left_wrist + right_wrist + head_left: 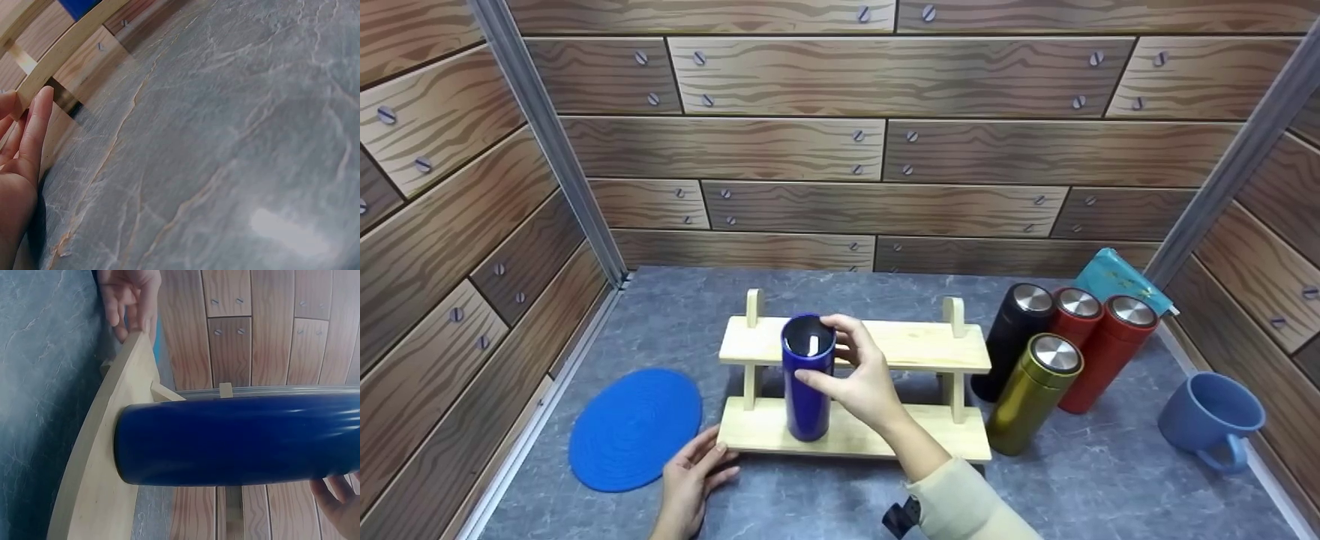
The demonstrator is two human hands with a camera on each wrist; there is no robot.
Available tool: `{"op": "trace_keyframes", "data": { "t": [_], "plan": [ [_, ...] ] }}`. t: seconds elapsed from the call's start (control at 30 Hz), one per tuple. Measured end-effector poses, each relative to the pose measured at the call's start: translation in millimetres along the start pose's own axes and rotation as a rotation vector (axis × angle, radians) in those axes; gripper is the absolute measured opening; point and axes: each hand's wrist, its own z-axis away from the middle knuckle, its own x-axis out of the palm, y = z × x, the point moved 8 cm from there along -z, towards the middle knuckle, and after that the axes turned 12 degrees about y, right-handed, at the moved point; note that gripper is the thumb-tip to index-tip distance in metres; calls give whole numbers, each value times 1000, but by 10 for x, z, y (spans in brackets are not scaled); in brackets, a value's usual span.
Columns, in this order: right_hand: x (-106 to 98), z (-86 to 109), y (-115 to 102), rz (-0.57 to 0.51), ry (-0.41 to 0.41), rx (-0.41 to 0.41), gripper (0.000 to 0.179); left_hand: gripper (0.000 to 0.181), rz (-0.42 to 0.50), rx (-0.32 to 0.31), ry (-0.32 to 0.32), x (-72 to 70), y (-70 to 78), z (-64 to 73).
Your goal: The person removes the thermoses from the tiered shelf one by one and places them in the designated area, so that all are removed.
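A two-tier wooden rack (885, 427) stands on the grey marbled table. Upright on its lower shelf is a tall, shiny blue thermos (808, 401) with a dark top that catches a white reflection. My right hand (864, 379) holds the thermos near its top, thumb on the near side and fingers round the right. In the right wrist view, the base of the thermos meets the shelf board. At the rack's front left corner, my left hand (690, 472) pinches the lower shelf, thumb above and fingers below; the left wrist view shows these fingers (36, 126) against the board's end.
Right of the rack stand a black thermos (1011, 345), a gold thermos (1031, 405) and two red ones (1110, 352), with a teal packet (1117, 279) behind. A blue mug (1207, 420) is at the far right. On the left lies a round blue mat (634, 431). Wood-patterned walls enclose the table.
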Motion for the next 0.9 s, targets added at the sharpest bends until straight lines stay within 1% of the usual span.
{"op": "trace_keyframes", "data": {
  "t": [0.23, 0.43, 0.5, 0.83, 0.9],
  "plan": [
    [-148, 35, -63, 17, 34, -12, 60, 58, 5, -13, 4, 1, -15, 1],
    [-326, 35, -90, -4, 62, 39, 60, 58, -1, -14, 18, -10, -14, -7],
    [-381, 41, -104, -7, 70, 39, 61, 57, -2, -11, 20, -14, -13, -14],
    [-652, 90, -238, 53, 102, -64, 60, 60, 2, -18, 3, 14, 5, -13],
    [-743, 95, -190, 54, 121, -76, 61, 60, 3, -20, 1, 15, 1, -8]
  ]
}}
